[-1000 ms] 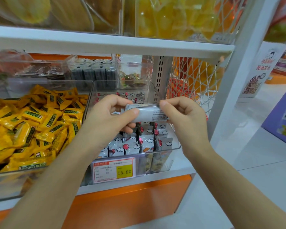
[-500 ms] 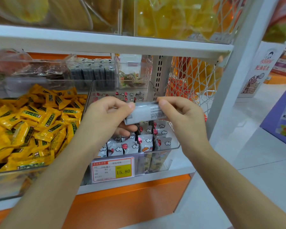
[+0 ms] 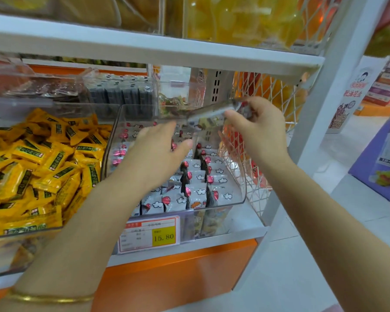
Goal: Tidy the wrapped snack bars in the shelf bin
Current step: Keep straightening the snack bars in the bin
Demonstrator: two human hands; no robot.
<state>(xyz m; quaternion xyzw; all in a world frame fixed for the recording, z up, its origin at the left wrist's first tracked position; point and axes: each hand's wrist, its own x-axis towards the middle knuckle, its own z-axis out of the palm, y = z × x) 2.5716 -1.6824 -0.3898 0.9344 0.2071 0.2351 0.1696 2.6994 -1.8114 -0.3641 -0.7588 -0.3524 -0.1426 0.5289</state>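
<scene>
Your left hand had let go, open over the bin | right hand alone pinched the snack bar, lifted far-right | re-slotting pending.

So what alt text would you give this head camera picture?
A person's right hand holds one wrapped snack bar above a clear shelf bin of similar bars, while the open left hand reaches in. Yellow snacks fill the neighbouring bin.
</scene>
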